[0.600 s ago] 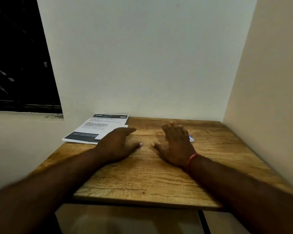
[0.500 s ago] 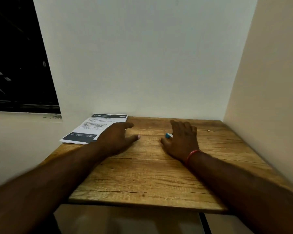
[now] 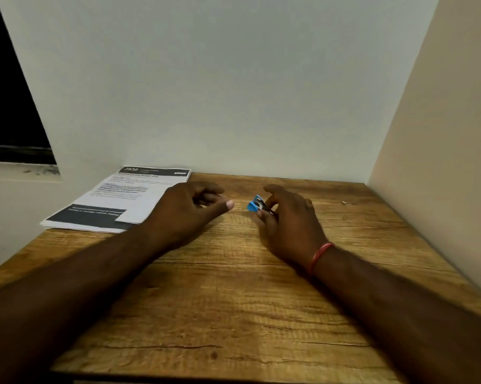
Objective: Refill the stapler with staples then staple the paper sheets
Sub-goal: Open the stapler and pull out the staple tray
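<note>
Right hand grips stapler; left hand empty.

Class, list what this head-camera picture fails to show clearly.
- Small blue stapler: mostly covered by the right hand; whether it holds staples is unseen.
- Printed paper sheets: text blurred, near corner behind the left hand.
- Tiny speck on the wooden table: too small to identify.

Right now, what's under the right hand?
A small blue stapler pokes out from the right hand, gripped by its fingers above the wooden table. The stapler's rear is covered by the hand. Staples aren't visible.
</note>
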A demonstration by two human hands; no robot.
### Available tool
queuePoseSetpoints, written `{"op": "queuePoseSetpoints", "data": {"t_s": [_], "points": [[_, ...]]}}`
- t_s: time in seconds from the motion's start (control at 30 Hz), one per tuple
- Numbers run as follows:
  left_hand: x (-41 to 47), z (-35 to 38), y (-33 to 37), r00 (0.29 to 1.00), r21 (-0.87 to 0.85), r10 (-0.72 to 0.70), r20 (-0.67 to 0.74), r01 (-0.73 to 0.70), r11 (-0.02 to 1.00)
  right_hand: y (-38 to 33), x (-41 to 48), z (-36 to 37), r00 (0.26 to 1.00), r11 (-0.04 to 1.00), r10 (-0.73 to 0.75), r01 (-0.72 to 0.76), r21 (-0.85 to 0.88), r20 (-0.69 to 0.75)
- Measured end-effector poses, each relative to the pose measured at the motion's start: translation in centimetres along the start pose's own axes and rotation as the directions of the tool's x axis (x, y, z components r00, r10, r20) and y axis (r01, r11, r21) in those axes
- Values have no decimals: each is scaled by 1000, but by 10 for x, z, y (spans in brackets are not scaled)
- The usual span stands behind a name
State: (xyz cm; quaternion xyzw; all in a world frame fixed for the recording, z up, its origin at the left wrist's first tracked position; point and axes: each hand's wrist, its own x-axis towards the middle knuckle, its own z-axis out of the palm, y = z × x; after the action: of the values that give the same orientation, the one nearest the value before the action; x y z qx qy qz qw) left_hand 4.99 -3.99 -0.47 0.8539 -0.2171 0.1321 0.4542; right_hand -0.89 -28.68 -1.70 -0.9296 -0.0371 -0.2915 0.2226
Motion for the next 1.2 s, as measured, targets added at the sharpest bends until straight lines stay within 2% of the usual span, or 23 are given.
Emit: {"op": "queuePoseSetpoints", "data": {"t_s": [0.1,0.27,0.5,0.63,0.77,0.9,1.2], "points": [[-4,6,5,995,-144,-35,96,48,988,-18,-7,-3,998,976,-34,46,212,-58],[-13,19,14,986,-344,-24,166,80,936,-34,-19,-12,996,956,-65,78,284,-55],[-18,17,21,993,-294,60,97,-29,955,-31,-19,-12,1000,916,-9,4,402,10],[-19,15,25,993,-273,66,93,-38,961,-27,-16,-11,995,834,73,-102,542,74],[-22,13,29,989,-240,118,87,-94,966,-25,-14,-16,993,751,66,-112,651,96],[-21,13,29,994,-300,94,47,-76,951,-26,-16,-17,992,720,61,-118,684,108],[-23,14,32,993,-286,122,7,-115,951,-19,-17,-16,993,820,-18,-54,570,120]]}}
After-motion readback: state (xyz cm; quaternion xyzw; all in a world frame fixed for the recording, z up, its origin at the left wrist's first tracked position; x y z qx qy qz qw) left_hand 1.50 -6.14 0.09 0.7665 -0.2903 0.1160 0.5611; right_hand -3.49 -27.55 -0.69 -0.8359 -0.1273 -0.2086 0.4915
